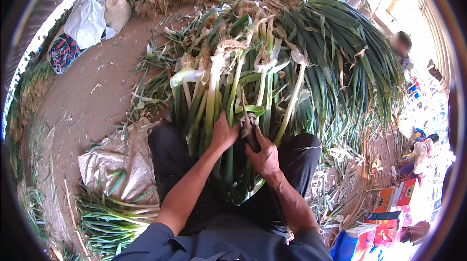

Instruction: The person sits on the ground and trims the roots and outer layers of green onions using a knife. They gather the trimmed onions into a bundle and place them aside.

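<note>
Several leeks [211, 108] with white shanks and fibrous roots lie over my lap, their green leaves running down between my knees. My left hand [223, 134] is against the stalks left of centre; its grip is partly hidden by the hand itself. In my right hand [265, 157] is a narrow, dark tool [251, 137], pointing away from me, too soiled to name surely. A piece of green leaf [251, 109] lies across the stalks just beyond it. Another leek [293, 97] slants down past my right knee.
A large heap of leeks [339, 49] spreads ahead and right. Trimmed leeks [113, 221] lie at lower left beside a woven sack [120, 173]. White and tan bags [85, 20] stand at upper left. Cartons [386, 199] sit at right; a person [400, 44] is beyond the heap.
</note>
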The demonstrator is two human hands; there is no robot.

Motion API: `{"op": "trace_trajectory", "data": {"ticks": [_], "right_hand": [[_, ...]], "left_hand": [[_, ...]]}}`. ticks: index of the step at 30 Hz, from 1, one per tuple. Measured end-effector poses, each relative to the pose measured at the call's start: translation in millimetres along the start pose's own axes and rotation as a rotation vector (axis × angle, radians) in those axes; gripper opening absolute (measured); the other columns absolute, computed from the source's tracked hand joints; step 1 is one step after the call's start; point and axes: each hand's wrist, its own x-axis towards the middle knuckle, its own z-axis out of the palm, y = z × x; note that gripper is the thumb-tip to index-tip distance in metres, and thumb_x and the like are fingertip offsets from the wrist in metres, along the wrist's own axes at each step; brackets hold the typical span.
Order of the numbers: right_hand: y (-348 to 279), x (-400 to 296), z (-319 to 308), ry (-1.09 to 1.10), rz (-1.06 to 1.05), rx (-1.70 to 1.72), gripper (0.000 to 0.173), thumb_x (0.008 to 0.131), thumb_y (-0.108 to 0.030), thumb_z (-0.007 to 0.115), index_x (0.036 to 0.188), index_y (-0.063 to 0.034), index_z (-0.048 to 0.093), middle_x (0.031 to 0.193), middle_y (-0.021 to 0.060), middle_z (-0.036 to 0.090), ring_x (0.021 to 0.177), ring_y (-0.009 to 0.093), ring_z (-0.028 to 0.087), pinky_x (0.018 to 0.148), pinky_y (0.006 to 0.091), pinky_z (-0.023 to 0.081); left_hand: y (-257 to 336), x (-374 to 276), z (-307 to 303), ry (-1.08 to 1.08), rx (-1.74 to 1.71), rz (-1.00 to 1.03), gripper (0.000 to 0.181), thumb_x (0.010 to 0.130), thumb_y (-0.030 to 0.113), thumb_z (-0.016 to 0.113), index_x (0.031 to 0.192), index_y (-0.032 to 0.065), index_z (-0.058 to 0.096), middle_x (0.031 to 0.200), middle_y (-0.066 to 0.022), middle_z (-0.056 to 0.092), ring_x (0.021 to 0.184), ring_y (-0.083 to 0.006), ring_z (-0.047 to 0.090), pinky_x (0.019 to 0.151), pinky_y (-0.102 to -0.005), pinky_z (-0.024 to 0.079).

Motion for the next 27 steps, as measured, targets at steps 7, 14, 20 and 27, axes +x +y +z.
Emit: {"op": "trace_trajectory", "data": {"ticks": [7,14,20,27], "right_hand": [[8.1,10.3,9.3,0.094,-0.006,0.078,0.072,0.083,-0.019,0.076,0.147,0.0039,0.052,0.093,0.0272,0.069,0.081,0.04,0.071,0.073,0.0457,0.057],[2.3,-19.3,-5.6,0.053,0.04,0.07,0.072,0.083,-0.019,0.076,0.147,0.0048,0.052,0.09,0.0252,0.068,0.078,0.039,0.07,0.072,0.0456,0.056],[-2.2,-22.6,11.6,-0.01,-0.003,-0.035,0.071,0.082,-0.017,0.077,0.145,0.0069,0.052,0.092,0.0252,0.069,0.083,0.04,0.07,0.075,0.0444,0.056],[9.6,3.9,28.5,0.052,-0.052,-0.101,0.07,0.084,-0.026,0.076,0.145,-0.0005,0.055,0.09,0.0261,0.069,0.082,0.044,0.07,0.073,0.0502,0.057]], "left_hand": [[-5.5,82.2,-2.1,-0.09,0.107,0.042,0.067,0.09,0.037,0.072,0.138,-0.0065,0.054,0.122,-0.0324,0.067,0.116,-0.0463,0.065,0.1,-0.0483,0.052],[-8.9,-2.3,-23.2,-0.259,-0.12,0.082,0.058,0.09,0.018,0.07,0.14,-0.0039,0.054,0.121,-0.028,0.068,0.114,-0.0383,0.067,0.098,-0.0413,0.052],[-18.2,-62.6,-32.9,-0.298,-0.349,-0.007,0.044,0.09,0.011,0.061,0.131,-0.0035,0.06,0.099,-0.0162,0.07,0.089,-0.0182,0.062,0.084,-0.0342,0.052],[-21.9,-72.9,-38.4,-0.303,-0.321,-0.009,0.039,0.09,0.013,0.061,0.125,-0.0045,0.061,0.083,-0.0109,0.061,0.077,-0.0151,0.053,0.073,-0.0352,0.05]]}}
